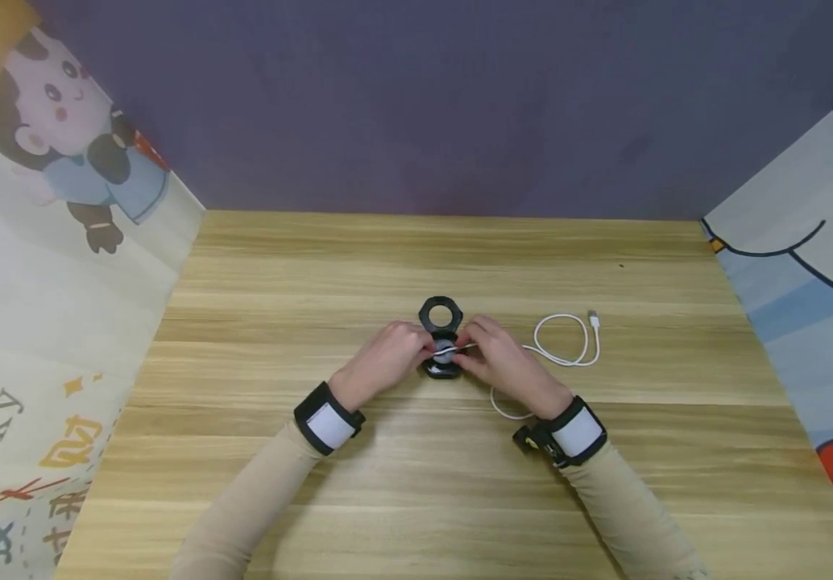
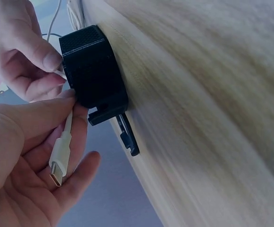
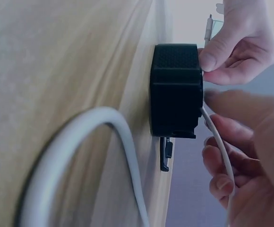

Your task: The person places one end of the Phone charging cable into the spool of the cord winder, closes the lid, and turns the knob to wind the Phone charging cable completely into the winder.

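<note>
A black octagonal cable winder (image 1: 441, 372) sits mid-table, its ring-shaped lid (image 1: 426, 316) flipped back and a grey round core (image 1: 442, 358) showing inside. Across that core runs a white charging cable (image 1: 563, 363). My left hand (image 1: 391, 354) pinches the cable at the winder's left side; in the left wrist view its USB-C plug (image 2: 59, 158) sticks out past the fingers. On the other side, my right hand (image 1: 507, 362) has its fingers at the winder's edge. In the right wrist view, the cable runs from the winder along the curled fingers of my right hand (image 3: 250, 156).
Right of the hands, the cable lies in a loose loop ending in a USB-A plug (image 1: 594, 321). Another bend of it passes beneath the right wrist. The wooden table (image 1: 300, 274) meets a dark wall (image 1: 431, 105) behind and printed panels on both sides.
</note>
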The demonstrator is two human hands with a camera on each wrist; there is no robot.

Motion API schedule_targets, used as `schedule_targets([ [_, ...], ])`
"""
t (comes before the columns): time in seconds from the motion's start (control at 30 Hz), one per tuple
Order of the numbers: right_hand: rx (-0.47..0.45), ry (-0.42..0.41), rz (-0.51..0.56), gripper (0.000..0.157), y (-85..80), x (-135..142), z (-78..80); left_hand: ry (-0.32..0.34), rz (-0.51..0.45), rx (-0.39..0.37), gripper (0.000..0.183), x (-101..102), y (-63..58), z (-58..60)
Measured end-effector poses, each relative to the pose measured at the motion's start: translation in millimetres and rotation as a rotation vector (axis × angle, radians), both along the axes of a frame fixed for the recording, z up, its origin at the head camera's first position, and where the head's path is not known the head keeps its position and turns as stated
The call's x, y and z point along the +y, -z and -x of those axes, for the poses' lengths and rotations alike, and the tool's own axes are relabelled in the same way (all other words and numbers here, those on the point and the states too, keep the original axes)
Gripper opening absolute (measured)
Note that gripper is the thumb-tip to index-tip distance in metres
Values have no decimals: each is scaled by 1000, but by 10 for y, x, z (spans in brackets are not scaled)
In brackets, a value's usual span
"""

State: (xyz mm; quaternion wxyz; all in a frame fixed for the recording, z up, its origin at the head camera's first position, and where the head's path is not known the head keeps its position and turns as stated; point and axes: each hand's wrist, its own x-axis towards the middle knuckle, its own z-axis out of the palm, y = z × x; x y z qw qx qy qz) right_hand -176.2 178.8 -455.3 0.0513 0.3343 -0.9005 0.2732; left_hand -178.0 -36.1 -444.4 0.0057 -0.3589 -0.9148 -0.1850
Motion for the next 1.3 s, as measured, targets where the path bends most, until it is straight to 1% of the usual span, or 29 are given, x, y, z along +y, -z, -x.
schedule_targets([
  [0.2,46,-41,-12,14,4,7,-12,-7,14,7,9,-2,-17,-10],
  [0.37,74,-67,-62,11,1,-15,-49,-9,7,-3,9,-12,-28,-23],
  [0.43,85,-69,-80,12,-4,-23,-72,-10,6,-13,9,-15,-28,-25],
  [0.5,86,-57,-87,16,-3,-30,-91,-13,8,-24,10,-15,-26,-23],
  [0.6,86,-13,-96,23,0,-37,-114,-16,17,-35,11,-8,-26,-17],
  [0.7,79,35,-96,27,10,-37,-124,-9,22,-40,11,5,-30,-11],
  [0.77,74,49,-89,29,16,-38,-126,-1,25,-39,12,15,-28,-7],
  [0.9,79,32,-83,34,7,-40,-117,6,27,-31,12,29,-29,1],
  [0.97,94,13,-107,33,0,-46,-106,10,30,-23,11,31,-33,6],
  [1.03,95,-7,-124,29,-8,-56,-97,25,42,2,10,30,-42,9],
  [1.1,91,-20,-137,24,-25,-69,-89,54,63,45,10,25,-58,7],
  [1.23,67,-39,-144,16,-79,-100,-77,130,142,194,11,10,-86,5],
  [1.3,56,-47,-144,14,-97,-112,-68,156,187,255,10,1,-98,6],
])
